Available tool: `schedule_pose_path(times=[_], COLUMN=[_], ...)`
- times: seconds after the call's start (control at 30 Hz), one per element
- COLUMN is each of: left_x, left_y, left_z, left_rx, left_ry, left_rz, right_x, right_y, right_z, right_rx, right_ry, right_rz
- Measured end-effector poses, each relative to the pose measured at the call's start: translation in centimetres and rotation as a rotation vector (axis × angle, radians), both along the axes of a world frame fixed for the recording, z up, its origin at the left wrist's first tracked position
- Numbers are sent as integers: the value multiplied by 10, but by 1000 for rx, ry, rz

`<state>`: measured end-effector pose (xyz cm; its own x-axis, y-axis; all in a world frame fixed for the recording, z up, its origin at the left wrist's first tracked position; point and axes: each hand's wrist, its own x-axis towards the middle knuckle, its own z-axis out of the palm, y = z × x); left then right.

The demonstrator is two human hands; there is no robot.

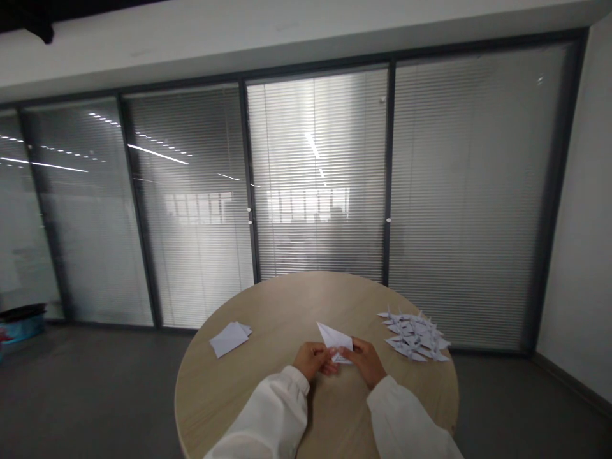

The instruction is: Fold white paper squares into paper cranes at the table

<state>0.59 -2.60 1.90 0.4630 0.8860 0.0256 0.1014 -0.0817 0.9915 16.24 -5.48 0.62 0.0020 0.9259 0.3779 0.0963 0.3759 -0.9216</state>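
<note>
Between my left hand (312,361) and my right hand (367,361) is a folded sheet of white paper (336,341), pinched at its lower edge by the fingers of both hands. Its pointed end rises up and to the left, above the tabletop. To the right of my hands lies a heap of white origami cranes (414,336). A small stack of white paper sheets (229,338) lies left of my hands, out of reach of my fingers. White sleeves cover both my forearms.
The round light-wood table (268,395) stands on a grey floor, with glass partitions and blinds behind it. A blue container (21,328) sits on the floor at the far left, against the partition.
</note>
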Motion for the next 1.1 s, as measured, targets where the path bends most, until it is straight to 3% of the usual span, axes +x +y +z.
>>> schedule_pose_path(times=[0.3,0.6,0.93,1.1], left_x=[0,3,-4,-3], left_y=[-3,-5,-5,-4], left_z=[1,-3,1,1], left_rx=[102,89,336,293], left_ry=[14,109,211,172], left_rz=[21,-69,-63,-83], right_x=[-1,1,0,2], right_y=[-1,3,0,2], right_z=[2,0,2,0], right_rx=[-3,-2,-18,-16], right_ry=[30,50,76,88], right_rz=[21,28,35,46])
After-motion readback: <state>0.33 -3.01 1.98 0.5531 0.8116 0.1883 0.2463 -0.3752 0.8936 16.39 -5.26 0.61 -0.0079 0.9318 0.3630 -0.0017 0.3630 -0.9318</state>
